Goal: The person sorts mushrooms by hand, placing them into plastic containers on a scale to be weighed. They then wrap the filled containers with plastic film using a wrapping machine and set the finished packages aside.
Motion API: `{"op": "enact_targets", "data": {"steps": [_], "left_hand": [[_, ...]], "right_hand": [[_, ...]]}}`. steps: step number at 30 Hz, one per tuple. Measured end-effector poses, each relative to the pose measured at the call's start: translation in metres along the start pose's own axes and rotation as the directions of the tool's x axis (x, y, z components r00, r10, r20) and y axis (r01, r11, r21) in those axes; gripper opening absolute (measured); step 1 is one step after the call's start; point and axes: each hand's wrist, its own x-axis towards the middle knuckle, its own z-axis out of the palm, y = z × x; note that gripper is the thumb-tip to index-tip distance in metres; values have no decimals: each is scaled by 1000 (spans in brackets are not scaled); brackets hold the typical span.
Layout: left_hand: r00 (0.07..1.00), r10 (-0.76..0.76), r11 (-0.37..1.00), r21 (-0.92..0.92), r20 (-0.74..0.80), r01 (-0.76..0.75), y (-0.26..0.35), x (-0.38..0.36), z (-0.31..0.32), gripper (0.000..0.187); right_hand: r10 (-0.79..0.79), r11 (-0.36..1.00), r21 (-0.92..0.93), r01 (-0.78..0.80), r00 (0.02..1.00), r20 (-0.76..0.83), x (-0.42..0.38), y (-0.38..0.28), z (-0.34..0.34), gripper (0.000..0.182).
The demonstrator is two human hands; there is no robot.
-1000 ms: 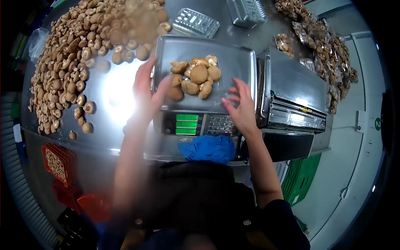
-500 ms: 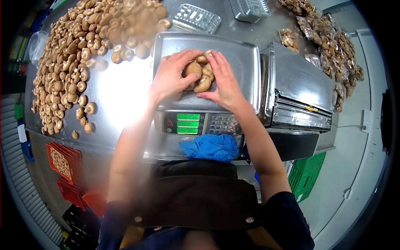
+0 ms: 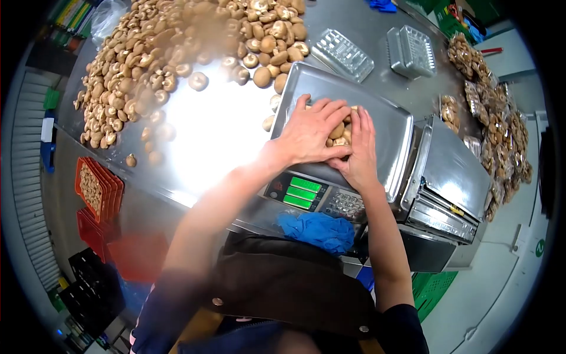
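Observation:
Between my two hands is a small cluster of brown mushrooms (image 3: 340, 134) on the metal pan of a weighing scale (image 3: 386, 127). My left hand (image 3: 311, 131) curves over the cluster from the left, its fingers closed along the far side. From the right, my right hand (image 3: 361, 152) presses against the mushrooms, and the thumbs come close together in front. Whatever lies under the mushrooms is hidden by my hands. Green digits glow on the scale's display (image 3: 302, 193), too blurred to read, beside its keypad (image 3: 345, 203).
A large heap of loose mushrooms (image 3: 132, 74) spreads across the steel table at left. Behind the scale lie clear plastic trays (image 3: 343, 55) and a tray stack (image 3: 411, 52). A wrapping machine (image 3: 454, 171) and packed mushrooms (image 3: 501, 130) are at right; a blue cloth (image 3: 318, 231) is in front.
The view has turned, so the scale appears tilted and further right. My left hand has shifted over the cluster, and both hands have closed in more tightly around the mushrooms.

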Motion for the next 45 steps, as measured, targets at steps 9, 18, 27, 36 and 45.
{"op": "enact_targets", "data": {"steps": [9,18,27,36,45], "left_hand": [[638,-583,800,-218,-503,559,-92,-125,-36,63],[504,-616,493,203,-605,846,-214,-272,-54,23],[785,-608,441,-772,118,458,29,-128,-63,79],[897,-194,955,-284,-396,81,14,-44,-5,69],[961,-121,992,-54,-250,111,6,-3,18,42]], "right_hand": [[211,959,250,-131,922,-324,-35,-4,-39,59],[88,990,125,-64,976,-201,-61,-44,-45,28],[-199,933,329,143,970,142,-30,-117,-6,72],[53,995,94,-42,991,-123,10,-23,-34,51],[114,959,275,-66,980,-164,8,3,1,32]]}}
